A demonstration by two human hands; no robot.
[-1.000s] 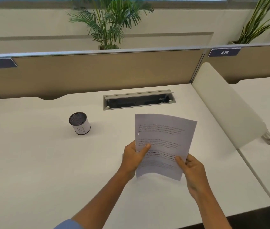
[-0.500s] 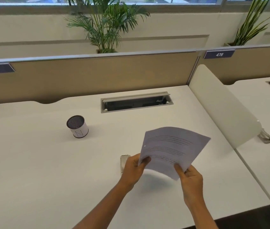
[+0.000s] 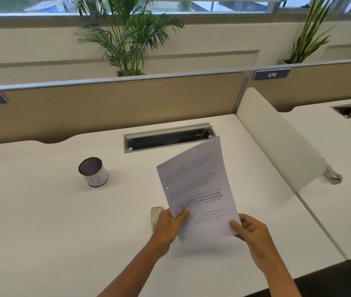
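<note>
Paper (image 3: 196,185) | long axis leans up-right, off desk | left hand (image 3: 170,224), right hand (image 3: 251,232) fingers pinch bottom corners

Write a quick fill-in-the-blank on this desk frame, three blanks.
The left hand and right hand together hold the white printed ___ sheet.
The small white cylindrical pot with the dark top bears the letter ___.
The fully visible dark blue plate on the tan partition reads ___.
Missing: paper; N; 476.
</note>
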